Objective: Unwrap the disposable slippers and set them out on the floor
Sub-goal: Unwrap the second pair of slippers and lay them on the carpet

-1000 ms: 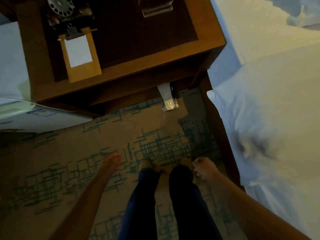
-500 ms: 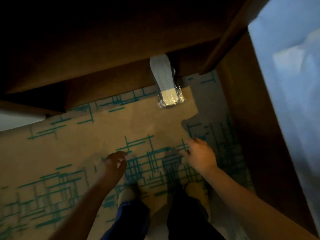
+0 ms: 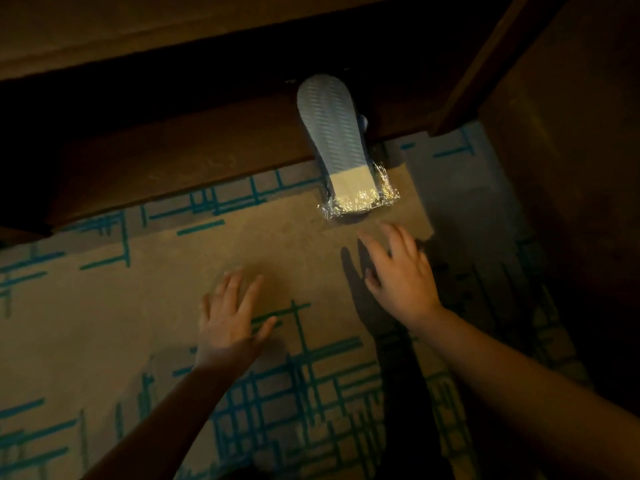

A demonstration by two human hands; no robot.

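Note:
A pack of disposable slippers (image 3: 337,143) in clear crinkled plastic leans upright against the lower shelf of a wooden nightstand, its ribbed grey sole facing me and its foot on the carpet. My right hand (image 3: 398,271) hovers just below the pack, fingers spread, holding nothing and not touching it. My left hand (image 3: 230,320) is lower and to the left over the carpet, fingers apart and empty.
The nightstand (image 3: 173,157) overhangs the top of the view. A dark wooden bed frame (image 3: 554,168) rises on the right. The beige carpet (image 3: 104,306) with teal line patterns covers the floor.
The view has dropped closer to the floor. Both hands have moved forward toward the wrapped slippers, the right one nearly reaching the pack. My legs have left the view.

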